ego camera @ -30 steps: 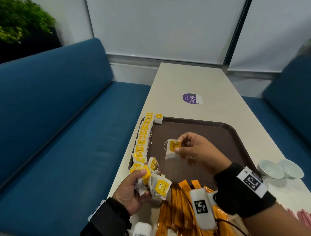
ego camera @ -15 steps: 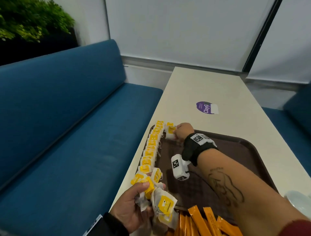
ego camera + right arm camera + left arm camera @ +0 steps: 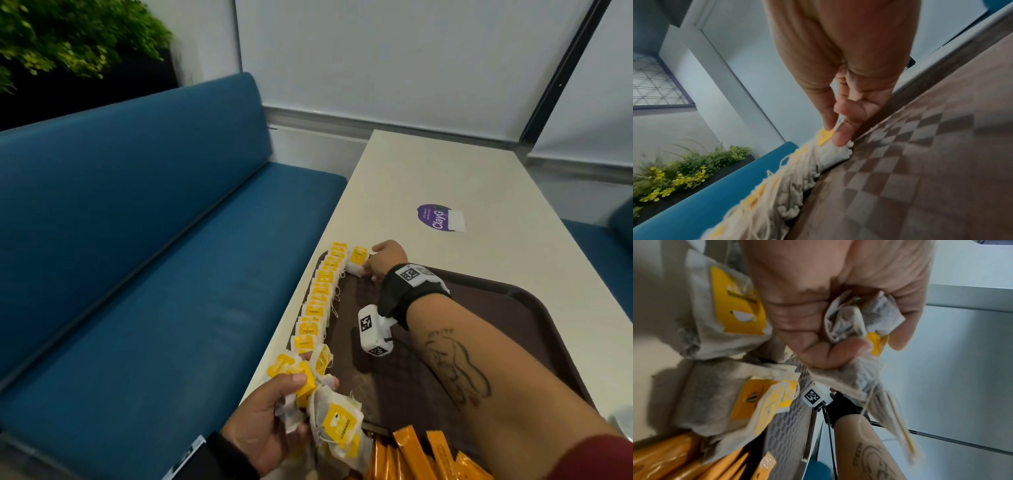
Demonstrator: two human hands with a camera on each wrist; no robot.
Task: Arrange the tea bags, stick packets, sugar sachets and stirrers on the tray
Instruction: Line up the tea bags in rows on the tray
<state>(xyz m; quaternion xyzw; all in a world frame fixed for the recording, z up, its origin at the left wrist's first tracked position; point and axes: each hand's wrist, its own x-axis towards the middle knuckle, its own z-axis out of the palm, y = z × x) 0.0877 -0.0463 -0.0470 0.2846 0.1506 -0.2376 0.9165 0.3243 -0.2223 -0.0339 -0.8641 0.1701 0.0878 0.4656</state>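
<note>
While the tea bag (image 3: 358, 261) sits pinched in the right hand (image 3: 387, 257) at the far left corner of the tray (image 3: 513, 301), just beside the row of tea bags (image 3: 320, 298), a careless release could topple that row. The left hand (image 3: 263, 435) clutches a loose bundle of tea bags (image 3: 329, 411), which might spill onto the worktop (image 3: 479, 178).

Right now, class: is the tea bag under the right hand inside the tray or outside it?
Inside: the tea bag rests on the tray floor at its far corner.
</note>
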